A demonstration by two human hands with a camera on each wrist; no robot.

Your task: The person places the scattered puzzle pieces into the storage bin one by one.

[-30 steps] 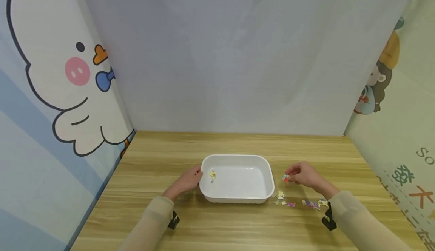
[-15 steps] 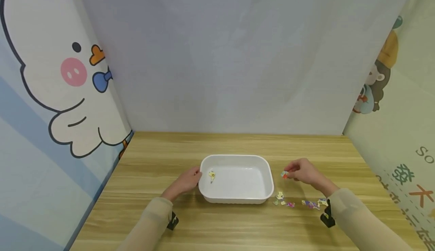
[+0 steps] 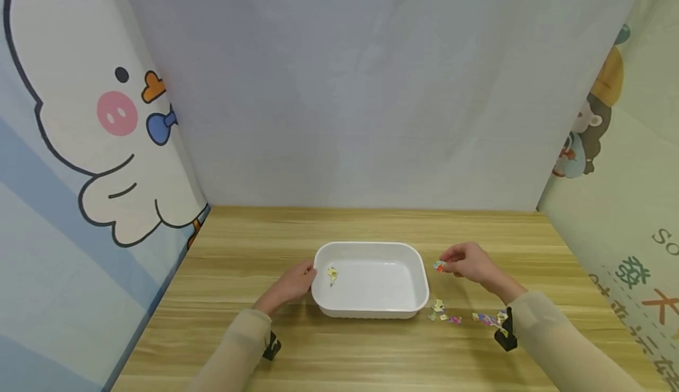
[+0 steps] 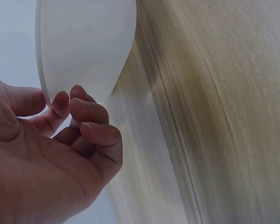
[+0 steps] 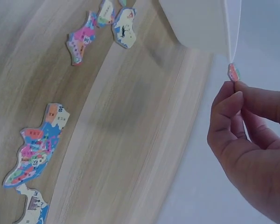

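A white rectangular tray [image 3: 379,286] stands on the wooden table. My left hand [image 3: 289,283] pinches its left rim between thumb and fingertips, as the left wrist view shows up close. Inside the tray, near its left end, lies a small yellowish puzzle piece [image 3: 332,274]. My right hand [image 3: 472,263] pinches a small red and blue puzzle piece [image 5: 233,72] between thumb and index finger, just right of the tray's right rim and raised over the table. Seen from the right wrist, that piece shows right below the tray's corner.
Several flat puzzle pieces with map-like print lie right of the tray: a cream piece [image 5: 124,28], a pink and purple piece [image 5: 82,38] and a multicoloured piece [image 5: 36,151] among them. A grey-white curtain [image 3: 339,115] hangs behind the wooden table [image 3: 350,356].
My right hand has moved slightly left and away from me with the puzzle piece, closer to the tray's right rim. The left hand and the tray have stayed in place.
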